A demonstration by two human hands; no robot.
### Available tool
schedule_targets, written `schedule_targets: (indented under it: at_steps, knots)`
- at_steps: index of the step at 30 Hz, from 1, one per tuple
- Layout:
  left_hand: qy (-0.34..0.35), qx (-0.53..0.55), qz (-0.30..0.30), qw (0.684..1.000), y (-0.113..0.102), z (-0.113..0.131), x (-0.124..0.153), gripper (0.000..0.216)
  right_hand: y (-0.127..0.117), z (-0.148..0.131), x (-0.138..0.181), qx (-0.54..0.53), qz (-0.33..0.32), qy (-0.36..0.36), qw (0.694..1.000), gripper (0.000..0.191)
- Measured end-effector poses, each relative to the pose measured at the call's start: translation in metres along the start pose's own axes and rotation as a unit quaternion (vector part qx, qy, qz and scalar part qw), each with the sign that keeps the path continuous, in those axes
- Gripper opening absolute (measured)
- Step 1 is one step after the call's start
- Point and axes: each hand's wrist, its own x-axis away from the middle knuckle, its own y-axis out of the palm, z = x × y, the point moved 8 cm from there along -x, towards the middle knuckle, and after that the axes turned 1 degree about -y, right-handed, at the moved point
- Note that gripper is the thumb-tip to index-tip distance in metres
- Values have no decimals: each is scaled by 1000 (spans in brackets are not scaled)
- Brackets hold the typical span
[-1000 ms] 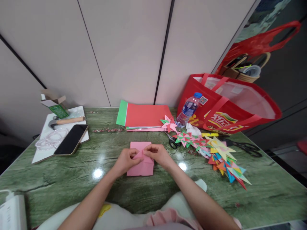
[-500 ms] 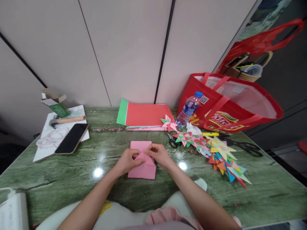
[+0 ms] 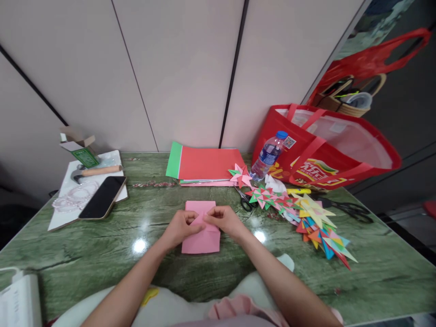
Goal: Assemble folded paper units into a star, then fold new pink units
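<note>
A pink sheet of folding paper (image 3: 201, 241) lies on the green table in front of me, partly folded, with flaps meeting near its middle. My left hand (image 3: 182, 225) pinches the flap on the left side, thumb on top. On the other side, my right hand (image 3: 225, 221) pinches the right flap, its fingertips close to the left thumb. Part of the fold is hidden beneath the fingers. Just behind it lies a stack of coloured paper (image 3: 211, 163), red on top with a green sheet sticking out at the left.
Folded paper stars (image 3: 272, 198) trail along the right, near small scissors (image 3: 245, 202), a water bottle (image 3: 269, 156) and a red bag (image 3: 306, 150). At left, a phone (image 3: 102, 197), a hammer (image 3: 97, 170) and a small box (image 3: 80, 150) rest on a white board (image 3: 61, 220). A white power strip (image 3: 20, 299) sits front left.
The raised right flap of the pink paper has come inward and lies flatter against the centre. My right hand has shifted slightly with it; the left hand has hardly moved.
</note>
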Motion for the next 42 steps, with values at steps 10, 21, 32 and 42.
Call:
schedule_targets:
  at_steps: [10,21,32,42]
  knots:
    - [-36,42,8,998,-1,-7,0,30,0,7,-1,-9,-4,12,1000,32]
    - [-127,186,24,974,-4,-21,3,30,0,3,-3,-15,-19,-26,999,25]
    - [-118,196,23,973,-4,-20,1,39,-1,3,-3,-3,-8,-21,1000,23]
    - [-103,127,23,986,-6,-22,0,44,4,1,-1,3,-20,-19,1000,31]
